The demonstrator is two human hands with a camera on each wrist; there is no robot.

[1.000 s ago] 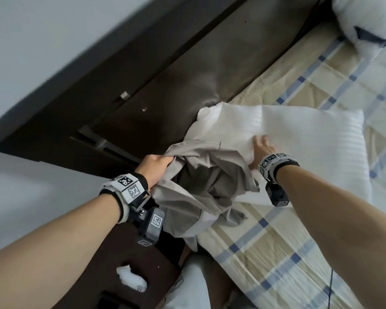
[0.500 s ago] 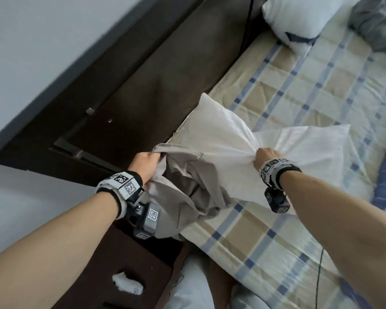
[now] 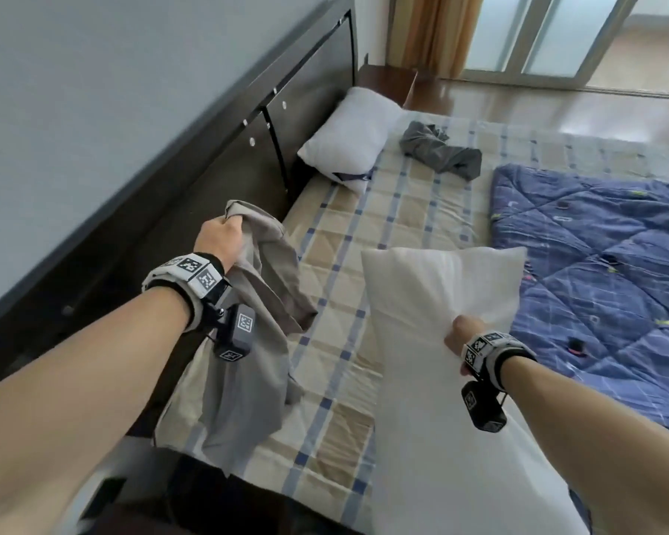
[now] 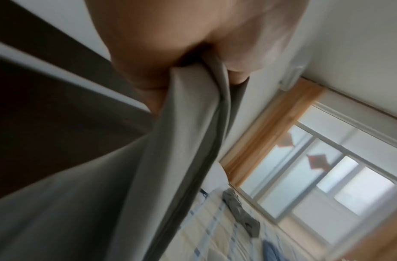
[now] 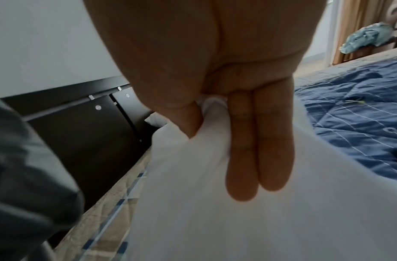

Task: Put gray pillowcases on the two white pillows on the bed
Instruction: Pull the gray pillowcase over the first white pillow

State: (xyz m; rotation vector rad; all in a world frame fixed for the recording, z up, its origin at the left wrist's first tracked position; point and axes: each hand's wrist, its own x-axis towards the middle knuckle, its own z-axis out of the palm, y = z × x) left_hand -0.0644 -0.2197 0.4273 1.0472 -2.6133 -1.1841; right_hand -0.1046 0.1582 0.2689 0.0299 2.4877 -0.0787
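Note:
My left hand (image 3: 220, 241) grips the top of a gray pillowcase (image 3: 248, 357), which hangs down over the bed's left side; the left wrist view shows the gray pillowcase (image 4: 130, 176) bunched in my fist. My right hand (image 3: 462, 334) holds a white pillow (image 3: 437, 303) lifted off the mattress, apart from the pillowcase. In the right wrist view my thumb and fingers (image 5: 258, 141) pinch the white pillow (image 5: 237, 211). A second white pillow (image 3: 346, 135) lies against the headboard at the far end. A darker gray pillowcase (image 3: 439, 148) lies crumpled beside it.
The checked mattress (image 3: 383, 210) runs along a dark wooden headboard (image 3: 194, 195) on the left. A blue quilt (image 3: 603, 264) covers the bed's right side. Sliding glass doors (image 3: 557, 32) and a curtain stand beyond the bed.
The pillow and the gray pillowcase have come apart: my right hand has lifted the pillow up and right, my left has raised the pillowcase. The head view has swung up along the bed.

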